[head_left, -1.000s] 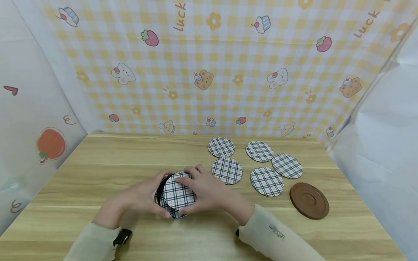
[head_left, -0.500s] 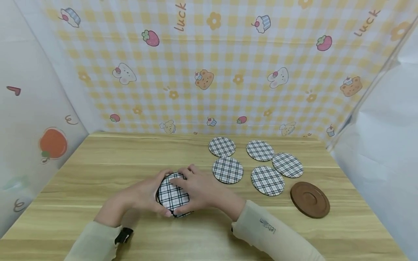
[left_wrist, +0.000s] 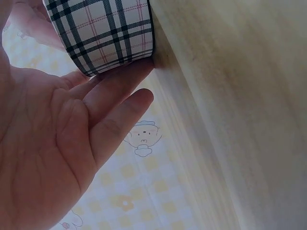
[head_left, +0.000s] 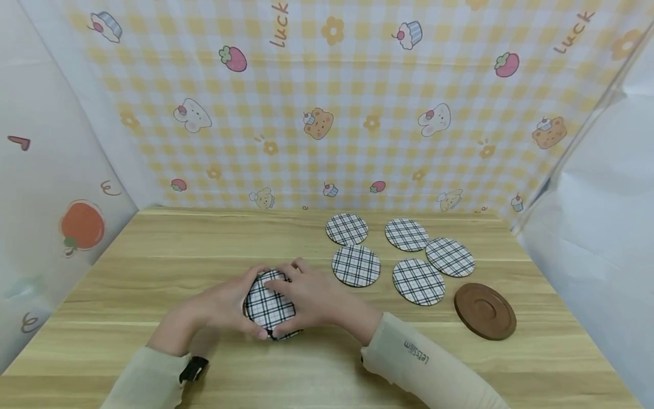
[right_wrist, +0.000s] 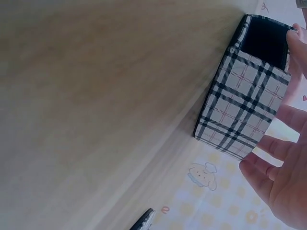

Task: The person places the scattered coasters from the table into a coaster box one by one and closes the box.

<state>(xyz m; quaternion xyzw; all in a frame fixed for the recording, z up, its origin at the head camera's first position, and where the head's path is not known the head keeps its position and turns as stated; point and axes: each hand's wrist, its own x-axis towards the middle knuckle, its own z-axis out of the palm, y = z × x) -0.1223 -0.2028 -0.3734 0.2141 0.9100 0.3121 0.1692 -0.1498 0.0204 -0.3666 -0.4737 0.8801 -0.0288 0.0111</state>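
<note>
A round plaid coaster (head_left: 267, 309) lies face up at the mouth of a plaid coaster holder (right_wrist: 240, 103), which stands on the table. My left hand (head_left: 230, 309) grips the holder from the left; in the left wrist view its fingers lie along the holder's plaid wall (left_wrist: 108, 36). From the right, my right hand (head_left: 319, 295) holds the coaster between thumb and fingers, with one finger across its top. The right wrist view shows a dark cutout in the holder's side, near the thumb. Whether the coaster sits wholly inside the rim is hidden by the hands.
Several plaid coasters, among them one coaster (head_left: 356, 265) nearest the right hand, lie flat at the back right. To their front right is a brown round disc (head_left: 485, 311) with a ringed centre. A patterned cloth (head_left: 327, 159) hangs behind the wooden table (head_left: 204, 244).
The coaster in my right hand has moved left and now lines up over the holder, where earlier it stuck out to the right. My left hand has stayed in place.
</note>
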